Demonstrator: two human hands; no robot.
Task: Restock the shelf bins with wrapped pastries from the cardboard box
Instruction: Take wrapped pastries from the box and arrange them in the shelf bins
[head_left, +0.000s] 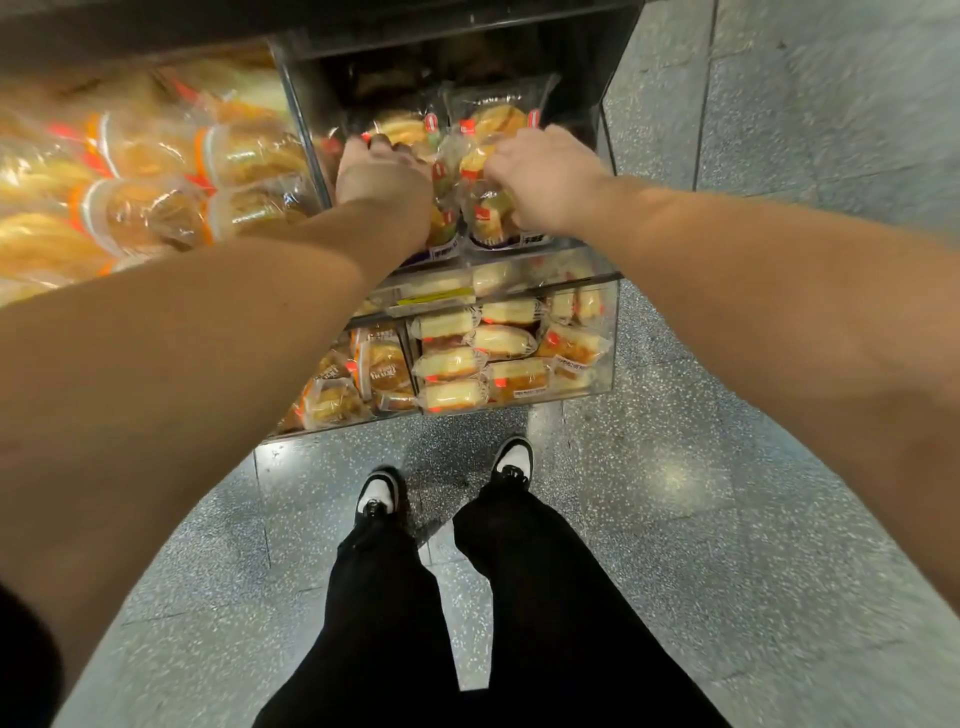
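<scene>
Both hands deep in upper right clear bin (306, 130), at shelf end; left hand (382, 174) knuckles-up, fingers curled down into wrapped pastries (488, 208), apparently gripping a packet, though fingertips hidden so exact packet unclear; right hand (545, 176) same posture, fingers curled over a packet top near bin's right side, grip looks closed on wrapper; cardboard box not in view, so no telling how much stock remains.

Step in hand, by judgement: seating and squaring packets in the bin, not picking; bin looks well filled at front, dark gap behind at back (395, 67).

Doing it well:
- push rear packets back into that gap first; then stand front row upright, labels forward;
- hold by wrapper edges or sides, not pressing down on the soft cake; crush risk high with curled fingers on top;
- keep the two columns parallel, matching the red tags already lined up;
- avoid snagging film on bin's front lip (519, 249); lift over, not drag.

Neighbours: left bin (130, 171) full of orange-banded buns; lower bins (519, 358) stocked with sandwich-type cakes; no mixing of types across divider (298, 119).

Feet (379, 493) close to unit base on speckled floor (727, 467); stance fine, reach slightly long.
</scene>
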